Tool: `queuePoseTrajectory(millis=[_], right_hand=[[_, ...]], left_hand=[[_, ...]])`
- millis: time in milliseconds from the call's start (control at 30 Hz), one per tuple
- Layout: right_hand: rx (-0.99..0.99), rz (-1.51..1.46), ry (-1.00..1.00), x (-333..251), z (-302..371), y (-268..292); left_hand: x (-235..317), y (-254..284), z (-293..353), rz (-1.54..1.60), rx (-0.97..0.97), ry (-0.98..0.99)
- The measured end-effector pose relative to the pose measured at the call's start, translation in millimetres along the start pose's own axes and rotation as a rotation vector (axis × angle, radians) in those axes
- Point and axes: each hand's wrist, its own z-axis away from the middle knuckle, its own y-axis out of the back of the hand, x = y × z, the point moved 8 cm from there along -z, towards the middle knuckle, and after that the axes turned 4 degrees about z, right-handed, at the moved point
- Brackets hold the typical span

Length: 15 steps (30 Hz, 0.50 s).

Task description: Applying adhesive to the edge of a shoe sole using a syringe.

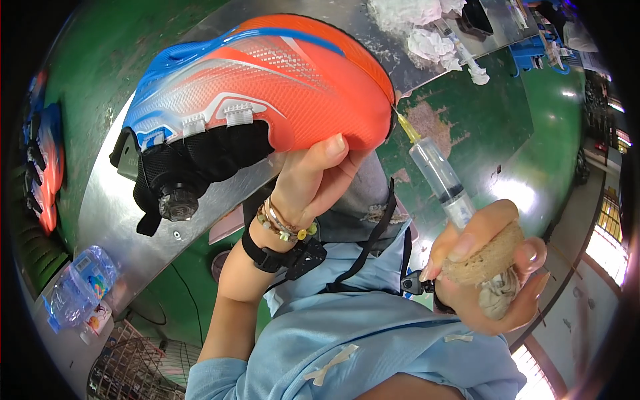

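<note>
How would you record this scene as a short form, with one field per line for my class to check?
Left grip: holds the shoe near its toe
Right grip: holds the syringe and a brown pad
Shoe colours: orange-red, blue, white, black
Syringe: clear barrel, yellow hub, tip at the toe's edge; contact unclear
Lower left: clear plastic bottle, wire basket
Upper right: crumpled white paper on metal table
</note>
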Motion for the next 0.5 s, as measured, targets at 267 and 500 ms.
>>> queuePoseTrajectory(millis=[267,500], right_hand=[[0.019,0.047,0.044,2.7,-0.5,-14.7],[0.085,0.008,0.107,9.0,-1.3,-20.2]], left_hand=[[11.5,-30.4,-12.6,-0.077,-0.13,-0.17],[25.1,-51.6,-2.3,-0.067,0.224,-0.174]])
